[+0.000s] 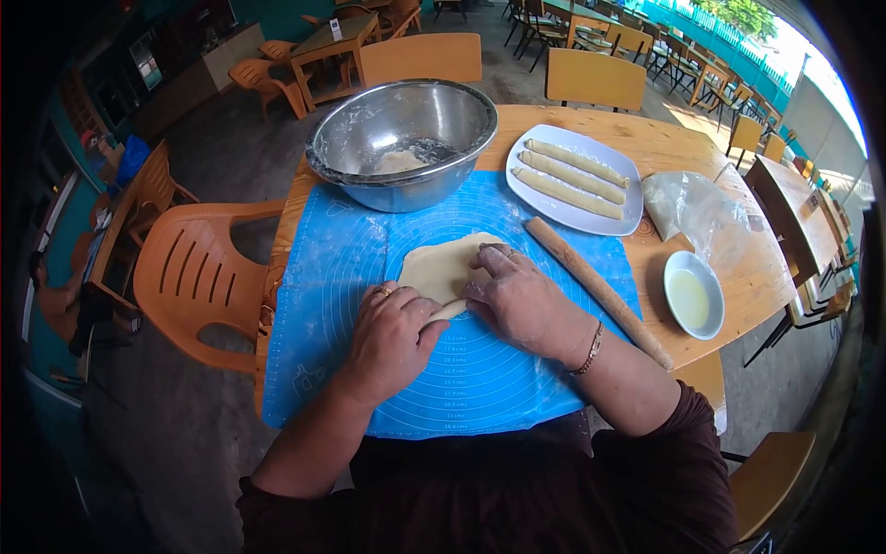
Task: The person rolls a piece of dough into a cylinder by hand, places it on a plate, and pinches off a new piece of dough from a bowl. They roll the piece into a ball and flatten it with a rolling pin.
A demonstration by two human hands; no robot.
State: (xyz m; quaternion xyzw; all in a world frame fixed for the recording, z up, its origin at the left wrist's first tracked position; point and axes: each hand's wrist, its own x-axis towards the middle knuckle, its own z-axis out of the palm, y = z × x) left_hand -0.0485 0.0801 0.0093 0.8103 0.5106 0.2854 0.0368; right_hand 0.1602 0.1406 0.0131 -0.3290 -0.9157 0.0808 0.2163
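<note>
Dough sheet (438, 265), one; hands (386, 337) (521, 295) at its edge, two; rolls (572, 177), three.

Counter (752, 272): bare, grained wood shows along the far and right edges.
Blue mat (323, 277): spread from near the left edge across the middle, reaching the near edge.
Metal bowl (406, 196): far left corner, over the mat.
White plate (630, 222): toward the far edge, partly over the mat.
Rolling pin (600, 294): slanted, crossing the mat's right side.
Plastic bag (694, 208), small bowl (714, 294): near the right edge.
</note>
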